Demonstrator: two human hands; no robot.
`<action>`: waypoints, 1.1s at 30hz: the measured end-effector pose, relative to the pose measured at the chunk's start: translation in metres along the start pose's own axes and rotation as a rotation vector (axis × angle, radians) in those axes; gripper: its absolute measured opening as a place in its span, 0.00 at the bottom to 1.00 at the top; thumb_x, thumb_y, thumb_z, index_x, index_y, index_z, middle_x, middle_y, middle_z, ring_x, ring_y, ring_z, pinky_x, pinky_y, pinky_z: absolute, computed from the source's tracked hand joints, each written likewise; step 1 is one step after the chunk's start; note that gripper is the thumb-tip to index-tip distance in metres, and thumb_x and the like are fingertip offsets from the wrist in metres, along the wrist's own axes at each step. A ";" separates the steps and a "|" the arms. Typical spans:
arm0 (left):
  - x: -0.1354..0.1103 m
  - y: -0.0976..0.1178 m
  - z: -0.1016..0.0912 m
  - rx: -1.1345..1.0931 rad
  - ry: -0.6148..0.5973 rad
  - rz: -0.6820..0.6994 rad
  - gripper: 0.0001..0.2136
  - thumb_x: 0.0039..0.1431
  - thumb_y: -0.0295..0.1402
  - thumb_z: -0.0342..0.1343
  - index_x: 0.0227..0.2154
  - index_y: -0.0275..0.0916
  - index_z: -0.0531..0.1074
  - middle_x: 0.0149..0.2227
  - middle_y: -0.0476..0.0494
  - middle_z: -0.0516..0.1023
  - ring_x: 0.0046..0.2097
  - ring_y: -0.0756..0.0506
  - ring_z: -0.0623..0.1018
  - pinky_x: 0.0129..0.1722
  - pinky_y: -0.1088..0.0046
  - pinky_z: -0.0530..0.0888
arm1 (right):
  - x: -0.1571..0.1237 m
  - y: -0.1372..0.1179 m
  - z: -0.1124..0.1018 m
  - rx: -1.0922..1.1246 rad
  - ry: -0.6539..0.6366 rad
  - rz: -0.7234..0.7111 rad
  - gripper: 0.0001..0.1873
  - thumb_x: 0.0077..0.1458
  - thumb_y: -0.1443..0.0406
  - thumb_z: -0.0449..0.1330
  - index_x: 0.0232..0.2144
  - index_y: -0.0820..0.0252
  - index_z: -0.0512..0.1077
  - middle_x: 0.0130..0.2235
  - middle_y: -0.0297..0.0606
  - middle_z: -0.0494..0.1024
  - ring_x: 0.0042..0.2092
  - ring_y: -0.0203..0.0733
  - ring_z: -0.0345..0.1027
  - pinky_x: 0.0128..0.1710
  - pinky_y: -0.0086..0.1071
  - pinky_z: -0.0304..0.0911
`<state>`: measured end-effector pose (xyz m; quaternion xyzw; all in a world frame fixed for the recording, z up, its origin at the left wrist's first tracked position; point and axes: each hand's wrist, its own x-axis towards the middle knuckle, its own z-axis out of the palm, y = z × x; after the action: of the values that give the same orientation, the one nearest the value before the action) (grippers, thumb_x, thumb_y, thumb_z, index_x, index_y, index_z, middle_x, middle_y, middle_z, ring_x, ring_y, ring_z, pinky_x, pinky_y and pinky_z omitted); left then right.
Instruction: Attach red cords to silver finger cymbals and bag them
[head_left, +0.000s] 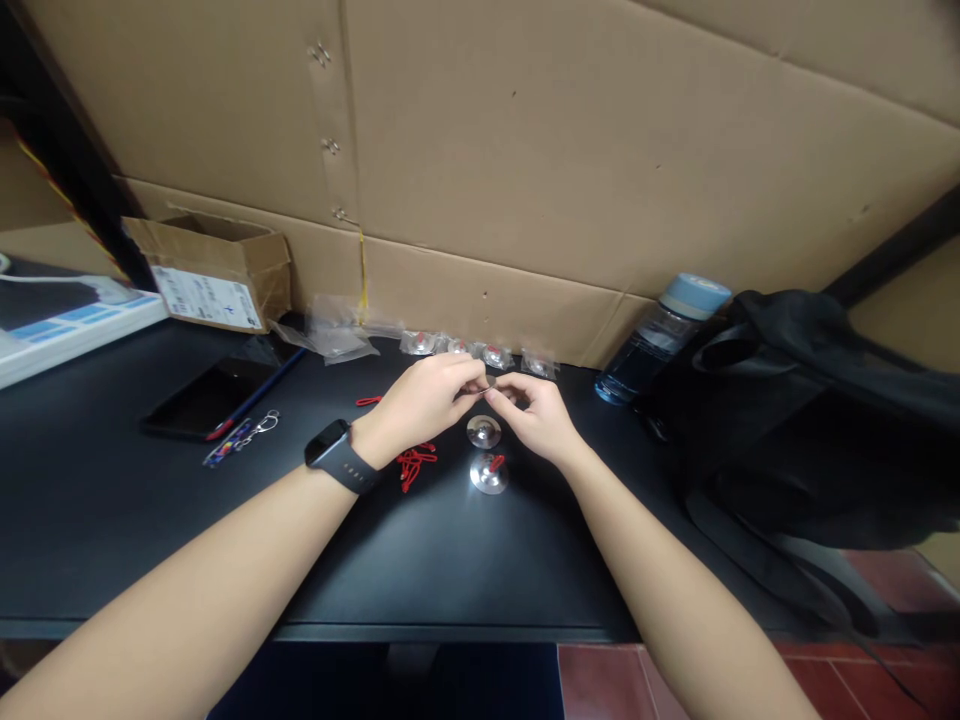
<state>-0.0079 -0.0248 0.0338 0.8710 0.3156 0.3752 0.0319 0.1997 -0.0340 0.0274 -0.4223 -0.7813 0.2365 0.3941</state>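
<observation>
On the black table (420, 575), two metal discs (484, 432) lie at six o'clock from where the left hand (427, 398) and the right hand (541, 415) meet, the nearer one bearing a red loop (496, 462), while loose cords (411, 462) lie at eight o'clock, probably for easy reach. Both hands have their fingertips closed on one small piece (490, 381), perhaps a disc seen edge-on, pinched so, I suppose, because it is thin. Farther, wrapped discs (495, 357) form a row around twelve o'clock, a bottle (641, 345) stands near two, a box (225, 262) at ten, and a cardboard wall (562, 150) rises behind.
</observation>
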 end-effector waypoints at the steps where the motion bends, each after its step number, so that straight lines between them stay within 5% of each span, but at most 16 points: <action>1: 0.000 0.000 0.000 -0.005 0.005 0.004 0.04 0.63 0.24 0.58 0.33 0.39 0.72 0.33 0.47 0.75 0.37 0.46 0.74 0.38 0.72 0.68 | 0.000 0.000 0.000 0.018 0.003 -0.002 0.11 0.62 0.58 0.62 0.38 0.60 0.78 0.34 0.37 0.81 0.34 0.40 0.73 0.36 0.31 0.67; 21: -0.002 0.002 0.008 -0.022 0.022 0.037 0.07 0.62 0.22 0.57 0.30 0.38 0.73 0.31 0.49 0.72 0.36 0.48 0.72 0.37 0.73 0.66 | 0.003 0.002 0.006 0.197 0.080 0.130 0.21 0.63 0.53 0.60 0.25 0.62 0.77 0.26 0.37 0.79 0.25 0.36 0.69 0.29 0.29 0.64; 33: -0.004 0.003 0.010 -0.009 0.023 0.053 0.07 0.61 0.21 0.57 0.32 0.39 0.76 0.34 0.47 0.74 0.38 0.46 0.73 0.39 0.71 0.68 | 0.003 0.013 0.011 0.309 0.058 0.190 0.19 0.61 0.53 0.61 0.27 0.61 0.75 0.28 0.36 0.78 0.24 0.35 0.69 0.26 0.29 0.65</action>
<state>-0.0017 -0.0277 0.0247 0.8746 0.2910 0.3871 0.0221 0.1956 -0.0248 0.0137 -0.4355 -0.6805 0.3776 0.4524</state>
